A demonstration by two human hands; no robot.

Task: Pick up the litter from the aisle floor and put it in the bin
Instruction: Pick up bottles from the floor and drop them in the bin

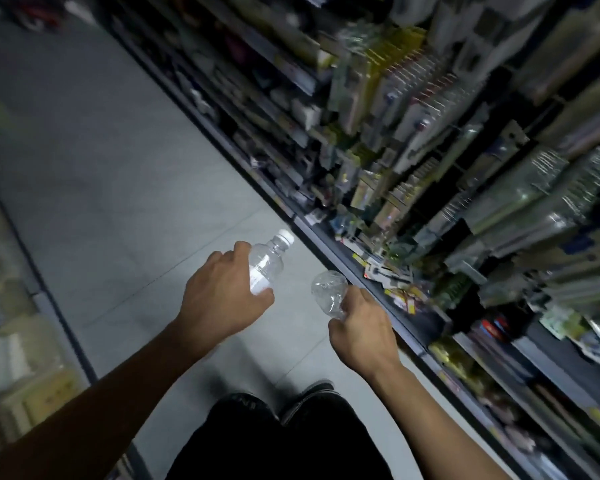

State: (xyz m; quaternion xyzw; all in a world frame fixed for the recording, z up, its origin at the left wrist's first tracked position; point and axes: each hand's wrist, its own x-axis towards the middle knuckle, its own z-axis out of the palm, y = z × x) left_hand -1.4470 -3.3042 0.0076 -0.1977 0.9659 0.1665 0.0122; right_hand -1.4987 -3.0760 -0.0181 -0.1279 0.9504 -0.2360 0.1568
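Dark trousers (pixel 274 441) and a shoe (pixel 309 393) fill the bottom edge, nearest to me. Just above them both forearms reach out over the grey aisle floor (pixel 118 202). Left hand (pixel 219 299) has its fingers curled round a clear bottle with a white cap (pixel 267 261), cap pointing away from the trousers. Right hand (pixel 359 330) grips a second clear bottle (pixel 328 292), crumpled by the look of it, base end sticking out of the fist. Both bottles are off the floor, between the trousers and the shelf base (pixel 361 275) on the right.

Risk, my call: thin, crushed plastic held at one end could slip or squirt out if I squeeze or swing while walking; the right-hand bottle sits close to the shelf edge and could knock the packets there.

No bin in view, so I can't tell which way to carry. Shelf stock is motion-blurred and unreadable. Right-hand bottle's cap is hidden in the fist.
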